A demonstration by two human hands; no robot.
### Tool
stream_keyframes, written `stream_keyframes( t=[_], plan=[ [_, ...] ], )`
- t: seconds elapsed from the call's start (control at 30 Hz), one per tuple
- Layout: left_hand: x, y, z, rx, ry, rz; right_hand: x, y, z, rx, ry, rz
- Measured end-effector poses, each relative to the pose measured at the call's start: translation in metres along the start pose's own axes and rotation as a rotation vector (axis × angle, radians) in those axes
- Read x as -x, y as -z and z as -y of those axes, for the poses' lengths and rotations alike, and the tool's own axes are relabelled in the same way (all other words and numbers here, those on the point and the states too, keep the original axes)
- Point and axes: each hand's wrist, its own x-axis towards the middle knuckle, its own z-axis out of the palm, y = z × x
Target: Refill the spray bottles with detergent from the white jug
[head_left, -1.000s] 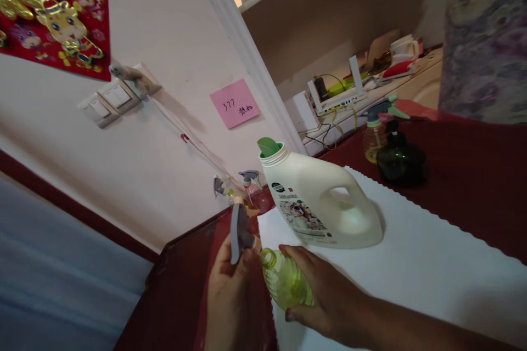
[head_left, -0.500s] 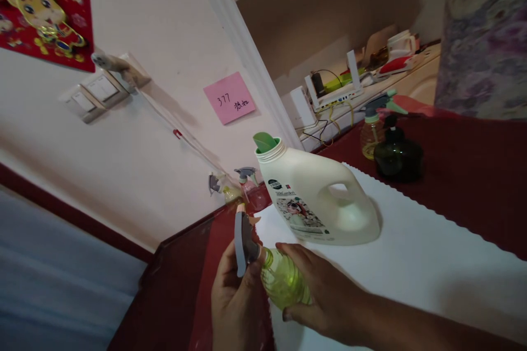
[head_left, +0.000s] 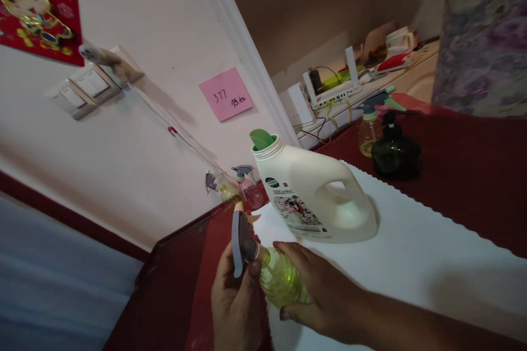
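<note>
Tilted in front of me is a spray bottle with a ribbed yellow-green body (head_left: pixel 279 279) and a grey trigger head (head_left: pixel 244 241). The fingers of my left hand (head_left: pixel 236 296) are closed around the head near the collar. My right hand (head_left: pixel 321 290) wraps the body from the right, its thumb below and its fingers above. Just beyond the bottle, a cream detergent jug (head_left: pixel 317 192) stands upright on a white scalloped mat (head_left: pixel 420 236). Its mouth is uncapped, with a green spout (head_left: pixel 262 140) inside. Part of the spray bottle's body is hidden by my right hand.
Two more spray bottles, one yellowish (head_left: pixel 228 191) and one pink (head_left: pixel 246 184), stand by the wall. At the right are a clear spray bottle (head_left: pixel 369 134) and a dark pump bottle (head_left: pixel 396 153) on the red tabletop (head_left: pixel 473 175). A white router (head_left: pixel 335 96) sits behind.
The whole view has shifted slightly, so things appear a little further left. Both hands keep the same grip on the spray bottle; the jug stands as before.
</note>
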Motion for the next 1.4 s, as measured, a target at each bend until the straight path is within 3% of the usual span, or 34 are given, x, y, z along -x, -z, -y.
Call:
stream_keyframes(
  t=[0.6,0.67,0.83,0.9,0.97,1.1,1.4],
  plan=[
    [0.005,-0.001,-0.013,-0.146,-0.064,0.047,0.003,0.001,0.012,0.085,-0.057,0.026],
    [0.005,0.002,-0.010,-0.134,-0.063,0.084,0.006,0.004,0.017,0.139,0.006,-0.051],
    [0.002,0.005,-0.001,-0.080,-0.059,0.177,-0.005,0.039,0.049,0.269,0.427,-0.412],
    [0.001,0.006,0.002,-0.059,-0.072,0.203,-0.023,0.056,0.067,0.381,0.519,-0.333],
    [0.000,0.007,0.006,-0.041,-0.079,0.208,-0.043,0.069,0.082,0.497,0.599,-0.139],
    [0.002,0.005,0.009,-0.034,-0.105,0.154,-0.072,0.080,0.099,0.620,0.586,0.175],
    [0.008,-0.003,0.016,0.057,-0.127,0.073,-0.078,0.085,0.109,0.434,0.510,0.397]
  ],
)
